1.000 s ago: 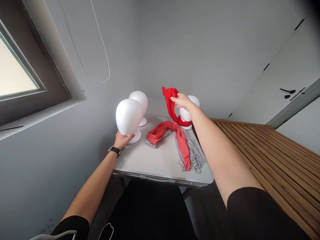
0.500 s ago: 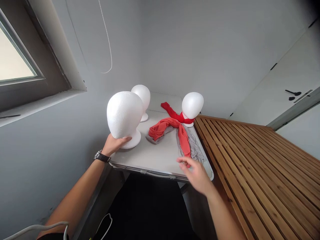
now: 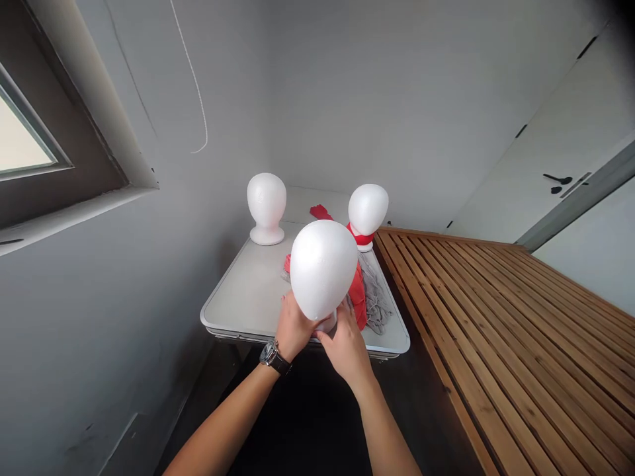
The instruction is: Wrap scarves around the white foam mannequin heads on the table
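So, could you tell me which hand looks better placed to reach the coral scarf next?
Probably the right hand: it grips the foam head on the side where the coral scarf lies on the table. The left hand is on the far side.

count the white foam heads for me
3. One foam head is held in both hands, left hand and right hand; another stands at the table's far left, a third far right.
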A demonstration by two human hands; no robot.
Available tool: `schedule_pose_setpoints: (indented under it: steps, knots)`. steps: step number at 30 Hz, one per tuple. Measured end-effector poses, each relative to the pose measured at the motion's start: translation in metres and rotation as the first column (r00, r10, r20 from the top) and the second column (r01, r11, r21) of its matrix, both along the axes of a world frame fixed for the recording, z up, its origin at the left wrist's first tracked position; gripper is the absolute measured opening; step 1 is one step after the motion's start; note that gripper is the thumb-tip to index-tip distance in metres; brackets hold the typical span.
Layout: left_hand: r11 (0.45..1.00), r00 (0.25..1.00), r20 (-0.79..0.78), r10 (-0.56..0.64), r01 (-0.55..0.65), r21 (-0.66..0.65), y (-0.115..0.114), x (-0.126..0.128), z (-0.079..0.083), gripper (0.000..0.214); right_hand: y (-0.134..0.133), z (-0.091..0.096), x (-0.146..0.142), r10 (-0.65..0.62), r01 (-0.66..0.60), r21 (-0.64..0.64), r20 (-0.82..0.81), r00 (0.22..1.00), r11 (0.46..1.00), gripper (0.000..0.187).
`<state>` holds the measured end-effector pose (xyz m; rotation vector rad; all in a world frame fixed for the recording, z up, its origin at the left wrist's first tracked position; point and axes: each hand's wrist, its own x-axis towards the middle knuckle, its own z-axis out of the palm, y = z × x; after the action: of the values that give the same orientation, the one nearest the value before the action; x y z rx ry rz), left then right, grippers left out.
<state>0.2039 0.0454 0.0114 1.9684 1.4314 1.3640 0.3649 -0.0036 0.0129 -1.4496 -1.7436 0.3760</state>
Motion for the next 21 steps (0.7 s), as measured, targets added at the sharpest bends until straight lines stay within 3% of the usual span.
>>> schedule_pose_setpoints:
  steps: [3, 9, 17, 19, 21]
  knots:
    - [0.998, 0.998, -0.007, -0.055, 0.055, 0.006, -0.002, 0.001, -0.007, 0.073, 0.001, -0.006, 0.000, -0.004, 0.003, -0.034, -0.027, 1.000, 0.999, 0.076]
    - [0.974, 0.974, -0.052, -0.222, 0.223, 0.027, -0.007, -0.013, 0.000, 0.068, 0.002, -0.008, 0.001, 0.041, -0.041, -0.032, 0.024, 0.999, 0.999, 0.063]
    - [0.963, 0.962, -0.062, -0.267, 0.264, -0.053, -0.012, -0.025, 0.000, 0.065, 0.002, -0.005, 0.002, 0.051, -0.048, -0.056, 0.053, 0.997, 0.997, 0.060]
    - [0.976, 0.979, -0.010, -0.201, 0.200, -0.084, -0.005, -0.038, 0.004, 0.066, -0.003, -0.007, 0.005, 0.022, -0.021, -0.046, 0.027, 0.999, 0.999, 0.066]
    - [0.996, 0.998, -0.009, -0.059, 0.058, -0.070, 0.014, -0.053, 0.012, 0.064, -0.011, -0.011, 0.008, -0.033, 0.032, -0.024, -0.024, 0.999, 0.999, 0.070]
